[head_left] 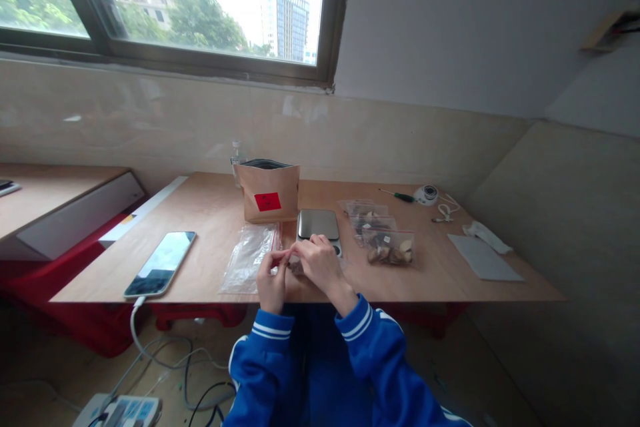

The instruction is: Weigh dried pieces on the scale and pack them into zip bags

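At the table's front edge, my left hand [272, 279] and my right hand [321, 265] meet, fingertips pinched together on the top of a small clear zip bag [296, 267]. Brownish pieces show dimly inside this bag, and my right hand covers much of it. Just behind my hands sits a kitchen scale [318, 222] with a metal plate. To the left lies a stack of flat clear plastic bags [249, 259]. On the right, several filled zip bags [391, 248] hold brown dried pieces, perhaps mushrooms. A brown paper pouch [270, 192] with a red label stands open at the back.
A phone [161, 264] with a charging cable lies at the table's left. Behind the pouch is a clear bottle [237, 155]. A screwdriver [403, 197], a white dome camera [427, 195] and white paper [484, 259] are on the right. Cables and a power strip [125, 410] are on the floor.
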`<control>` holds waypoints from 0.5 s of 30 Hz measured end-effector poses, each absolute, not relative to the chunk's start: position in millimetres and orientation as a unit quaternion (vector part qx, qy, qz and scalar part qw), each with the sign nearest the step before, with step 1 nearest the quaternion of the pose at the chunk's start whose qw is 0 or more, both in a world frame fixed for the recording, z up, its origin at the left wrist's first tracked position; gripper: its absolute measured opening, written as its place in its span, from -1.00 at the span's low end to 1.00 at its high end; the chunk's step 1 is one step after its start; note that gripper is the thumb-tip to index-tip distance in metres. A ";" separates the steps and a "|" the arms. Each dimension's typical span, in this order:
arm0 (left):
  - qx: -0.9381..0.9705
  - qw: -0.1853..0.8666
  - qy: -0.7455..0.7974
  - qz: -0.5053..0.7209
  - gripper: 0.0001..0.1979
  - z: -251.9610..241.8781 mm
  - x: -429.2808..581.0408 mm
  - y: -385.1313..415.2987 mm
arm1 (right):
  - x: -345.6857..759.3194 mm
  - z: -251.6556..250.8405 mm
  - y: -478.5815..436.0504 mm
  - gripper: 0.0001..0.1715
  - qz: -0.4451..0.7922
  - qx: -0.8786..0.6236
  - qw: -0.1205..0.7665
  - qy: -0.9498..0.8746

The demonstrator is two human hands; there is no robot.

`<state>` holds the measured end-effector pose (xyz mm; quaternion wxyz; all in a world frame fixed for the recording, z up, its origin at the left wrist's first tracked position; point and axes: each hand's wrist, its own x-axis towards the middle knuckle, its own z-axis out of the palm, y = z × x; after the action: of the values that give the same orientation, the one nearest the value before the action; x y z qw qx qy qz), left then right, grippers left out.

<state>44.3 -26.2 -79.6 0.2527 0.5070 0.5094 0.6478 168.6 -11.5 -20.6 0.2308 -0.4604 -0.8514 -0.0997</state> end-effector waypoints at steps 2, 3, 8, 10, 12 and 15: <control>0.507 0.250 0.516 0.644 -0.78 -80.8 42.8 -25.0 | 169.6 -19.5 -12.5 -0.81 -0.110 -0.448 0.236 -0.856; 0.508 0.250 0.520 0.640 -0.78 -81.4 42.2 -24.5 | 169.9 -18.7 -12.9 -0.80 -0.114 -0.444 0.234 -0.857; 0.518 0.231 0.524 0.635 -0.80 -81.8 41.4 -24.0 | 170.0 -14.2 -13.6 -0.80 -0.125 -0.444 0.219 -0.860; 0.535 0.208 0.520 0.633 -0.82 -80.4 42.1 -25.0 | 169.1 -13.3 -13.1 -0.84 -0.127 -0.451 0.219 -0.856; 0.554 0.182 0.519 0.626 -0.83 -79.2 43.1 -26.2 | 167.3 -12.9 -12.9 -0.85 -0.129 -0.457 0.214 -0.853; 0.570 0.150 0.524 0.615 -0.86 -79.0 45.0 -28.1 | 163.3 -13.5 -13.5 -0.83 -0.126 -0.462 0.206 -0.854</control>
<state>45.0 -28.1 -79.0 0.1497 0.5702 0.5240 0.6147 163.3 -13.5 -13.5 0.2057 -0.4615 -0.8537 -0.1261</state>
